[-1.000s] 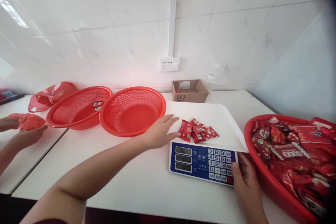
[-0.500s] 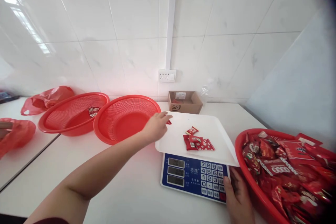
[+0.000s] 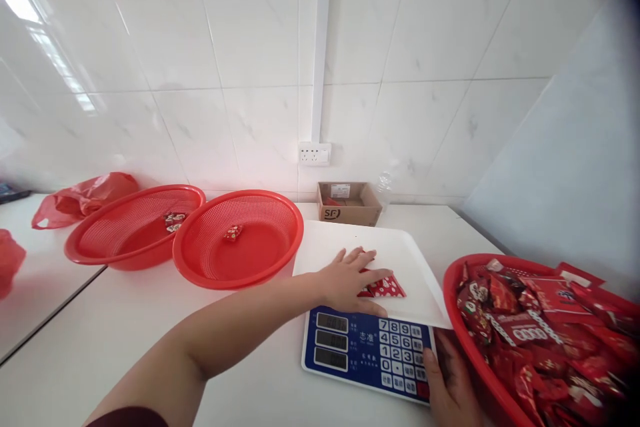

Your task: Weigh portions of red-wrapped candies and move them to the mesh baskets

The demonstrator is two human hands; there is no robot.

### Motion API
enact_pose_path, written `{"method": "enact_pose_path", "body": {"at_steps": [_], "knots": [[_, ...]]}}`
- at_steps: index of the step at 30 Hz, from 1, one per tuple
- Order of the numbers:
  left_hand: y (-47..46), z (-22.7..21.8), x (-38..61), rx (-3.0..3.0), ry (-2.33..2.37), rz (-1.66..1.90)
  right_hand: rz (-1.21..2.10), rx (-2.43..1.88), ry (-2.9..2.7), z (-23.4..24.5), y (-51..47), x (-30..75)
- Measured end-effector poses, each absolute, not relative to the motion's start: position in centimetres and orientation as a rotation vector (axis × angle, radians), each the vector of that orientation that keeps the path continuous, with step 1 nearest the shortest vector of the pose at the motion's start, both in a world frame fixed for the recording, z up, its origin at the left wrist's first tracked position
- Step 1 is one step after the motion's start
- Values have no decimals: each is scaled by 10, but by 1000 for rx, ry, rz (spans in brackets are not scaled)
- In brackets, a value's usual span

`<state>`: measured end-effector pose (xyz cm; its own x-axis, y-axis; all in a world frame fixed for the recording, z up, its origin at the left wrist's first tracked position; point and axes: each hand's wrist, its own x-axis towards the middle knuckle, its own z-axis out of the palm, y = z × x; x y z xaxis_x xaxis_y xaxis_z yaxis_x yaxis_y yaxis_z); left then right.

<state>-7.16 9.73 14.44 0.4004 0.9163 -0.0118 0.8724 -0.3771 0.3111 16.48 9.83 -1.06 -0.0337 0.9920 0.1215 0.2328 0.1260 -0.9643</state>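
Note:
My left hand (image 3: 347,283) lies on the white tray (image 3: 350,247) with its fingers spread over a small heap of red snack packets (image 3: 386,288), partly hiding them. The tray rests on a blue digital scale (image 3: 350,360). My right hand (image 3: 447,380) sits at the scale's lower right corner, beside the rim of a large red basket (image 3: 480,373) heaped with red packets (image 3: 530,327). One packet (image 3: 233,233) lies inside a red mesh strainer (image 3: 295,240).
A second red strainer (image 3: 100,227) holding a few packets (image 3: 174,221) stands to the left. Behind it lies a red plastic bag (image 3: 83,203). A cardboard box (image 3: 345,203) stands against the tiled wall, below a wall socket (image 3: 315,153). Another red bag (image 3: 7,260) shows at the left edge.
A packet has gone from the tray into the nearer strainer. My left hand has moved back right over the tray's packets. A co-worker's hands have left the view at the left.

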Motion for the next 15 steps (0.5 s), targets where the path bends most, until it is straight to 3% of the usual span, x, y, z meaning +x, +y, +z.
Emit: {"method": "enact_pose_path", "body": {"at_steps": [8, 15], "knots": [[133, 137, -53, 2693, 1669, 106, 1025, -1298, -1461, -21, 105, 170], [137, 133, -52, 2580, 1878, 194, 939, -1312, -1533, -20, 111, 177]]}}
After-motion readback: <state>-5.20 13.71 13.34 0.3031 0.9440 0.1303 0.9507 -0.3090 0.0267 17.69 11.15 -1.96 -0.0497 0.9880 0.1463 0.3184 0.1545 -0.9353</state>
